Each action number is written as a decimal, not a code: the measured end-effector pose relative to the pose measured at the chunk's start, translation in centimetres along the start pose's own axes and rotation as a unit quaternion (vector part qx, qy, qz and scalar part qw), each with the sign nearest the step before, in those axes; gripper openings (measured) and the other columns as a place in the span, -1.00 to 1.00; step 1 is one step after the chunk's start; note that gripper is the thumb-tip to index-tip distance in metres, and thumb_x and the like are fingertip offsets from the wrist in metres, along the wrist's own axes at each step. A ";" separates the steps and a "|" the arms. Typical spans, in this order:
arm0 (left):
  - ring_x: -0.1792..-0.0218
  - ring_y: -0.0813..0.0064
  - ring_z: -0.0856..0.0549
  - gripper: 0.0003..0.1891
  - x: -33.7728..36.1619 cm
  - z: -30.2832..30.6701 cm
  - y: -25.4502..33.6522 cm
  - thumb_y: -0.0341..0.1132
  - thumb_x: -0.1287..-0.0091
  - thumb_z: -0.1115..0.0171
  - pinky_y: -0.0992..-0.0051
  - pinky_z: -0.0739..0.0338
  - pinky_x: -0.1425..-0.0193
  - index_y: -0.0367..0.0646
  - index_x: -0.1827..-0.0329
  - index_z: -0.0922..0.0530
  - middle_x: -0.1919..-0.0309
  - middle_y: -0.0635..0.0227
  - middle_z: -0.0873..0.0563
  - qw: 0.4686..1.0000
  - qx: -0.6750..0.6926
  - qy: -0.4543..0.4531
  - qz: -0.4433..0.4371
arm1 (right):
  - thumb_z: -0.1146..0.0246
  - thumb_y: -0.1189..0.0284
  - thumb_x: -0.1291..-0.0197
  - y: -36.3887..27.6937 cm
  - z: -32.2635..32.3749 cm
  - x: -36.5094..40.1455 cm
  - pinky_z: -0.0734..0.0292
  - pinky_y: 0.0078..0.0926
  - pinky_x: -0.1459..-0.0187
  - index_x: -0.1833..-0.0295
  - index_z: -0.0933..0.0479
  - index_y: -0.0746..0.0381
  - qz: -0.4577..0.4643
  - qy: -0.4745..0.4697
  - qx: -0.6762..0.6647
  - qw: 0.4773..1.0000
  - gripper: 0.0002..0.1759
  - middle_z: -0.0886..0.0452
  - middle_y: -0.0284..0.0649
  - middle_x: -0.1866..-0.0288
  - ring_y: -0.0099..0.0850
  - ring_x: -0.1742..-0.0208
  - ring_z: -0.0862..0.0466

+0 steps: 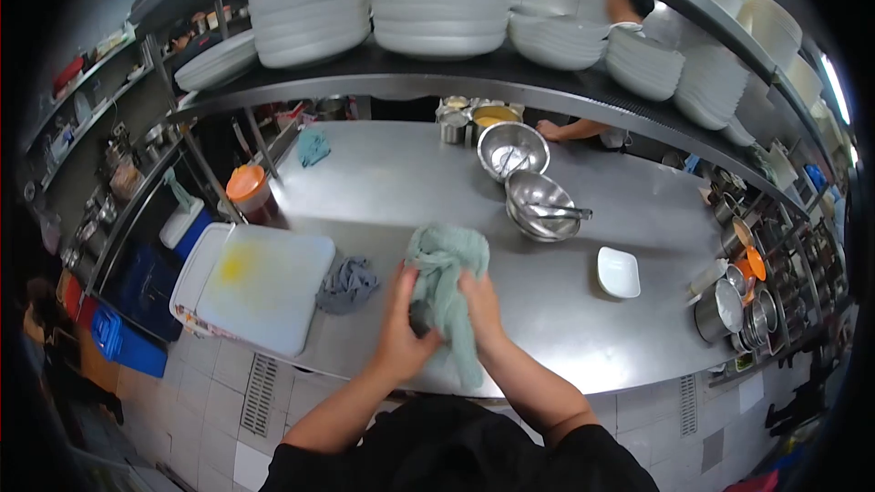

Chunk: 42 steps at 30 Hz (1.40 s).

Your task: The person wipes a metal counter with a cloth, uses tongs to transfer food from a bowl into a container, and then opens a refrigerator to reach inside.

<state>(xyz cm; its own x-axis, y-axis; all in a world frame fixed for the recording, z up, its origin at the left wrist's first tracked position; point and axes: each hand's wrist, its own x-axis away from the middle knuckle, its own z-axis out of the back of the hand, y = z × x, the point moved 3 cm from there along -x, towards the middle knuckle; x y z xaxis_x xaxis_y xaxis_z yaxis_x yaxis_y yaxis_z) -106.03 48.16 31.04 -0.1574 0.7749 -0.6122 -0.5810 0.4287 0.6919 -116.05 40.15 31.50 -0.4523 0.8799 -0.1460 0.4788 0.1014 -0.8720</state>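
Observation:
A pale green cloth is bunched between my two hands above the steel table, one end hanging toward the front edge. My left hand is closed round its left side, thumb pointing inward. Something dark and shiny shows under the cloth by that thumb; I cannot tell what it is. My right hand grips the cloth from the right, its fingers partly buried in the folds. Just left of my hands, a crumpled grey-blue cloth lies beside a white cutting board with a yellow stain.
Two steel bowls with utensils in them stand toward the back of the steel table. A white square dish sits to the right. Stacked plates fill the overhead shelf. Across the table is another person's forearm.

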 end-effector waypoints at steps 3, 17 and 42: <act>-0.13 0.33 -0.48 -0.53 -2.4 0.5 -1.3 -0.45 -0.12 -0.32 0.42 -0.33 -0.23 -0.23 -0.11 -0.38 -0.09 0.21 -0.49 0.976 0.175 0.099 0.089 | -0.15 0.35 -0.24 -2.6 0.6 1.6 -0.30 -0.42 -0.20 -0.26 -0.27 0.35 0.089 -0.092 0.094 0.987 -0.47 -0.43 -0.17 -0.17 -0.40 -0.19 -0.42; -0.03 0.38 -0.55 -0.62 -28.2 16.6 19.3 -0.41 -0.17 -0.25 0.43 -0.41 -0.13 -0.21 -0.07 -0.46 0.06 0.24 -0.56 0.767 -0.204 0.401 -0.458 | -0.17 0.43 -0.27 -4.6 14.9 3.6 -0.48 -0.58 0.12 -0.20 -0.40 0.27 0.078 -0.007 0.238 0.968 -0.61 -0.58 -0.24 0.04 -0.52 0.13 -0.57; 0.40 0.23 -0.64 -0.87 -23.8 2.7 3.2 -0.45 -0.22 -0.05 0.47 -0.49 0.27 -0.15 0.30 -0.58 0.37 0.20 -0.67 0.928 0.007 0.046 -0.371 | 0.02 0.43 -0.34 8.4 29.9 11.5 -0.50 -0.60 0.61 0.07 -0.44 0.36 -0.152 0.351 0.141 0.913 -0.77 -0.61 -0.11 0.39 -0.47 0.57 -0.58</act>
<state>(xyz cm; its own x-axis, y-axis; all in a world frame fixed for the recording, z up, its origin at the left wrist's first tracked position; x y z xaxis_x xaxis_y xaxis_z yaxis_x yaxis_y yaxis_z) -101.98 32.34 48.83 0.2126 0.2213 -0.9517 -0.5460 0.8347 0.0721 -139.71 37.23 8.53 0.1081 0.9218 0.3724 0.1541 0.3545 -0.9223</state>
